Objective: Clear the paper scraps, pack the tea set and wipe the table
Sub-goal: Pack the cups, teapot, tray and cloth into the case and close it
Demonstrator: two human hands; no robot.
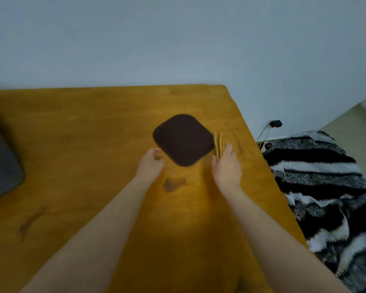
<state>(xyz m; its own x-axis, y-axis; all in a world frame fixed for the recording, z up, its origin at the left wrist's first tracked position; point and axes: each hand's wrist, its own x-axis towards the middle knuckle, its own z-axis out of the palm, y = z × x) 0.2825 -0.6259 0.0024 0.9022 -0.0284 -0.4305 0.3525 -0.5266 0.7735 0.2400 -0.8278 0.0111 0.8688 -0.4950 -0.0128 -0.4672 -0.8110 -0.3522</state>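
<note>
Dark brown, the mat (pixel 183 139) lay near the table's (pixel 72 144) right edge. Our left hand (pixel 150 163) curled its fingers at its near-left corner, though we couldn't tell if they gripped. Our right hand (pixel 226 166) held the yellow tongs (pixel 218 142) just beside it.

we see pad (pixel 183 139) on table (pixel 82 134), right of centre, tongs (pixel 218 142) just right of it, blanket (pixel 317 187) off table's right edge

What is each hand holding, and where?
Left hand seems to pinch the brown mat by its left corner; right hand at the bamboo tongs, near end, grip unclear.
</note>
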